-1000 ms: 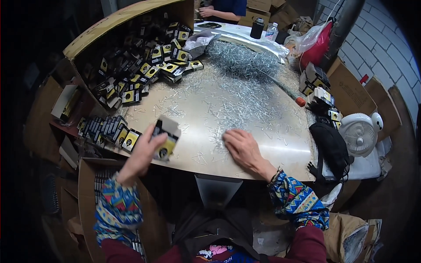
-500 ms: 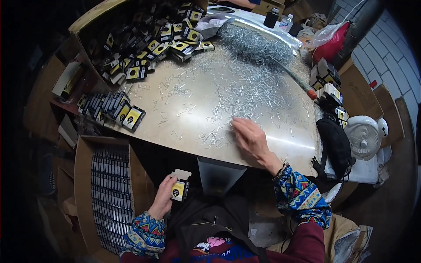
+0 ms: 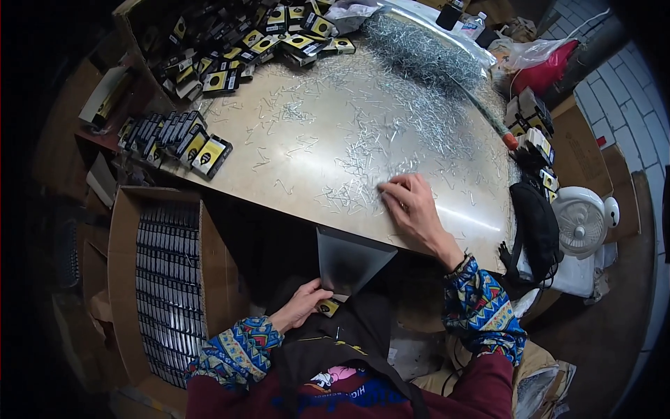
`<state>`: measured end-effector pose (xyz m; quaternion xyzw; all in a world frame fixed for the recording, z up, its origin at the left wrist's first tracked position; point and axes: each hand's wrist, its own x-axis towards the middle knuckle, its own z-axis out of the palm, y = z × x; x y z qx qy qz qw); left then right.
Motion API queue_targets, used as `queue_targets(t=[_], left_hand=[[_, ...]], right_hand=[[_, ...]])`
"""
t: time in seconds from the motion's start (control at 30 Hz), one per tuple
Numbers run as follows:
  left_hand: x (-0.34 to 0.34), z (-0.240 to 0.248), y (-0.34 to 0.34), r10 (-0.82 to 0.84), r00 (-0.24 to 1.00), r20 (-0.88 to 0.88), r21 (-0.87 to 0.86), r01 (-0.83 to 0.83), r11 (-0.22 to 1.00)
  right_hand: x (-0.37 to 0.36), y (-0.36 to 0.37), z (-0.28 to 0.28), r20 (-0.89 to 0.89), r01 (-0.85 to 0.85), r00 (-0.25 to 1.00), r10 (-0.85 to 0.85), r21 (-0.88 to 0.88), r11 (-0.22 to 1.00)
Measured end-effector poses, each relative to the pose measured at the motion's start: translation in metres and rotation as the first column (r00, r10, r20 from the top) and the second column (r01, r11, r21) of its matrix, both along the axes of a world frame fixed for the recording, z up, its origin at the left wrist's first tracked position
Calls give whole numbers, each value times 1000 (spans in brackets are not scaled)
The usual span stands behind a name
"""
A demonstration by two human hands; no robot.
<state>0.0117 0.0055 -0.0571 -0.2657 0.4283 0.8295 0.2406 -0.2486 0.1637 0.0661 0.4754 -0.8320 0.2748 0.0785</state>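
Observation:
Low in front of my lap, my left hand (image 3: 301,304) is closed on a small black and yellow cardboard box (image 3: 326,307); the hand covers part of it. Over the table (image 3: 279,199), my right hand (image 3: 417,213) has its thumb and fingers drawn into a pinch beside loose bent silver wire pins (image 3: 349,197). Whatever lies between those fingertips is too small to make out. More pins are scattered across the tabletop, and a dense heap of them (image 3: 419,56) stands at the back.
Stacked boxes (image 3: 211,156) stand at the table's left edge, with a large pile of boxes (image 3: 223,80) behind. A carton (image 3: 202,272) of packed boxes is on my left. An orange-tipped rod (image 3: 511,142), black bag (image 3: 534,223) and white fan (image 3: 579,216) are at right.
My left hand has moved right and inward with the box, which is now more covered. My right hand has shifted slightly right, its fingers drawn closer into a pinch. The view has tilted slightly.

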Motion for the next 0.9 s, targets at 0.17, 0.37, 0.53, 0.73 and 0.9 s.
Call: queue_targets(t=[0.17,0.37,0.53,0.73,0.9], left_hand=[[-1,7,5,101,995,4,144,-101,984],[9,3,7,105,993,54,98,-110,989],[6,16,9,162,985,56,127,-168,978],[11,4,11,149,989,19,133,-150,980],[9,15,9,166,985,42,162,-171,972]], right_hand=[[20,-1,-8,-112,262,958,-263,-24,965],[75,-7,5,-124,251,965,-231,190,949],[63,-14,15,5,112,994,-112,29,993],[99,-11,33,208,72,972,-106,166,984],[59,-23,16,78,28,996,-32,49,998]])
